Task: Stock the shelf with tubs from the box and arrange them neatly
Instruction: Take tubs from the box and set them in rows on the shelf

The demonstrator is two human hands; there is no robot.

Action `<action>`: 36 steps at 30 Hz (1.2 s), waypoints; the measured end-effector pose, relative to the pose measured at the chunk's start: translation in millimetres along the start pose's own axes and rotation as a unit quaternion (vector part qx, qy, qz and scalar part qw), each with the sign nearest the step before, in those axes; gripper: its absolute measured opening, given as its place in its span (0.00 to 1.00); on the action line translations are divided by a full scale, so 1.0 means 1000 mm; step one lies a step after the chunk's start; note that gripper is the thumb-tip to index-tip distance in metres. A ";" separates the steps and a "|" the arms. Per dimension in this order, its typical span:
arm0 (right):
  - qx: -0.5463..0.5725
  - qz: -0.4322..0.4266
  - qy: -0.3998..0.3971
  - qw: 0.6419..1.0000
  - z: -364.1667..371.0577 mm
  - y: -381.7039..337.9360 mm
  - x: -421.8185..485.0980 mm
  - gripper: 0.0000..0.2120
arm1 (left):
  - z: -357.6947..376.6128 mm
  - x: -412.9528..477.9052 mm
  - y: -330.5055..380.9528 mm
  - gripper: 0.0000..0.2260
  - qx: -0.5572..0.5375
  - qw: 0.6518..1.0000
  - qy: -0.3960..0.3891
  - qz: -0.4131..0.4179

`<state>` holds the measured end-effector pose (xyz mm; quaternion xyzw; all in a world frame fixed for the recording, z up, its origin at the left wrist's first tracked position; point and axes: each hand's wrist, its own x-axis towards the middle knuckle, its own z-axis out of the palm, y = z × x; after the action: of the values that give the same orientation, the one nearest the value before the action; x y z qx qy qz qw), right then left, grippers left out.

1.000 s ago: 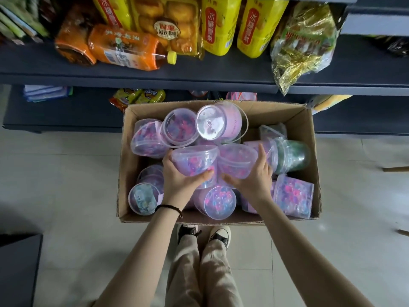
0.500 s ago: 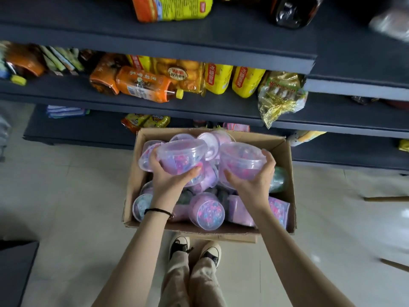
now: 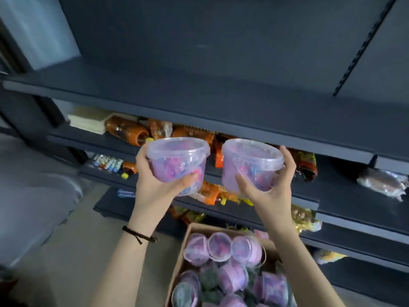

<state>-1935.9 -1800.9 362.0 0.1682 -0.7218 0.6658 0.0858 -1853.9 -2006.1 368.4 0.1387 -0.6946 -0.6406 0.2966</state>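
My left hand (image 3: 155,185) grips a clear lidded tub (image 3: 177,160) with pink and purple contents, held upright. My right hand (image 3: 272,191) grips a second tub (image 3: 250,162) of the same kind beside it. Both tubs hang in the air just below the front edge of a wide dark shelf board (image 3: 199,100) that has nothing on it. Below, on the floor, the cardboard box (image 3: 188,242) holds several more purple tubs (image 3: 219,244), some lying on their sides.
Lower shelves carry orange bottles (image 3: 128,129), snack bags (image 3: 212,196) and a wrapped packet (image 3: 382,180) at the right. A slotted upright (image 3: 363,47) runs up the back panel. Grey floor lies to the left of the box.
Both hands have lifted their tubs out of the box and up to the height of the upper shelf edge. The camera has tilted upward, so the box now sits at the bottom.
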 end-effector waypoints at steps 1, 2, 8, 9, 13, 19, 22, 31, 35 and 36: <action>0.004 -0.013 -0.009 1.000 0.016 -0.013 0.005 0.48 | -0.019 0.008 0.010 0.47 -0.003 1.000 0.008 0.013; 0.006 -0.020 -0.015 1.000 0.029 -0.022 0.010 0.48 | -0.033 0.016 0.017 0.47 -0.003 1.000 0.015 0.020; 0.019 -0.049 -0.035 0.998 0.147 -0.068 0.028 0.49 | -0.141 0.080 0.041 0.46 -0.014 0.998 0.047 0.038; 0.019 -0.050 -0.038 0.998 0.171 -0.073 0.031 0.49 | -0.159 0.094 0.041 0.46 -0.015 0.998 0.052 0.036; 0.033 -0.043 -0.047 0.997 0.261 -0.089 0.045 0.50 | -0.225 0.143 0.046 0.47 -0.015 0.998 0.056 0.023; 0.028 -0.052 -0.048 0.997 0.359 -0.103 0.076 0.47 | -0.290 0.214 0.042 0.48 -0.028 0.995 0.098 0.002; 0.005 -0.056 -0.048 0.997 0.395 -0.097 0.102 0.47 | -0.308 0.255 0.032 0.45 -0.022 0.994 0.103 0.001; -0.026 -0.046 -0.029 0.998 0.503 -0.046 0.211 0.48 | -0.343 0.405 -0.030 0.46 0.033 0.991 0.128 -0.019; -0.017 -0.027 -0.032 0.999 0.552 -0.028 0.264 0.46 | -0.357 0.476 -0.055 0.41 0.041 0.989 0.140 -0.014; -0.014 -0.023 -0.036 0.999 0.563 -0.023 0.275 0.46 | -0.358 0.492 -0.060 0.41 0.040 0.989 0.141 -0.010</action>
<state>-2126.9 -2394.6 423.8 0.2070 -0.7295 0.6473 0.0772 -2040.0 -2585.6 426.0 0.2468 -0.6692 -0.5894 0.3793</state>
